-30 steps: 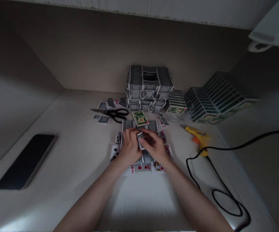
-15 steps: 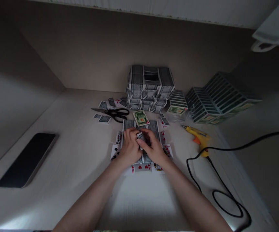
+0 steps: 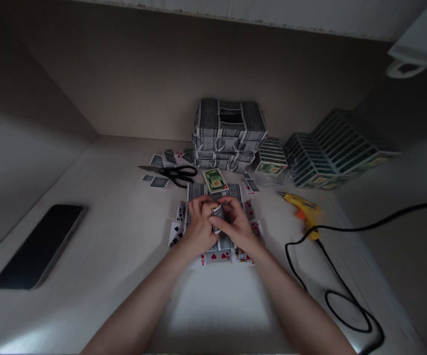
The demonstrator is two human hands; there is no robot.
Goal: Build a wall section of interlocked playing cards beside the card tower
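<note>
Between my two hands is a bent playing card (image 3: 218, 220) with a patterned back. My left hand (image 3: 200, 224) is closed round its left side, and my right hand (image 3: 234, 223) pinches it from the right, thumb across its face. Below them lies a flat layout of joined playing cards (image 3: 228, 242), backs up in the middle, with face-up cards such as an ace of hearts (image 3: 202, 259) around the border. My hands hide much of its middle. A green card box (image 3: 215, 181) rests at the layout's far edge.
Black scissors (image 3: 176, 172) lie among cut card pieces at the back left. Behind stands a box-like structure of cards (image 3: 231, 130). Stacked green card boxes (image 3: 332, 150) are at the right, near a yellow glue gun (image 3: 305, 212) with a black cord. A phone (image 3: 39, 246) lies left.
The card between my hands has turned slightly and shows more of its curved back. Both hands stay in nearly the same place above the layout.
</note>
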